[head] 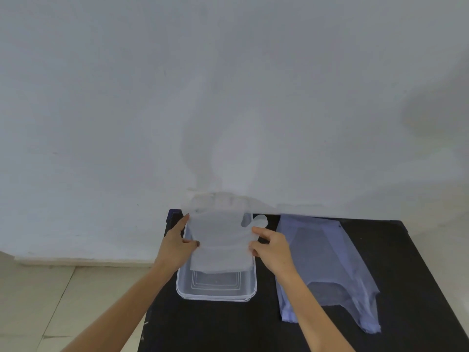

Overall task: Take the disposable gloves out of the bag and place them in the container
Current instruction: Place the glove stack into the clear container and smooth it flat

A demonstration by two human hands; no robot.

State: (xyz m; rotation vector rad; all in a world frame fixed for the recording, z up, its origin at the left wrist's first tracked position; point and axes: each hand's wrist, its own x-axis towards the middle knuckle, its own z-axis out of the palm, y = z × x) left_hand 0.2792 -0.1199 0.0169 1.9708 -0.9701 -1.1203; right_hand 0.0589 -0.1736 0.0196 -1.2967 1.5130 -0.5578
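A stack of translucent white disposable gloves point(220, 237) is held flat over the far half of a clear plastic container point(215, 293) on the black table. My left hand point(177, 247) pinches the stack's left edge and my right hand point(271, 247) pinches its right edge near the thumb flap. The stack's fingertips reach past the container's far rim. A thin bluish plastic bag point(327, 270) lies flat on the table to the right of the container, with a darker patch showing through it.
The black table point(228, 326) stands against a white wall point(228, 97). Its left edge runs just left of the container, with pale floor tiles point(50, 301) beyond it. Bare tabletop lies in front of the container and bag.
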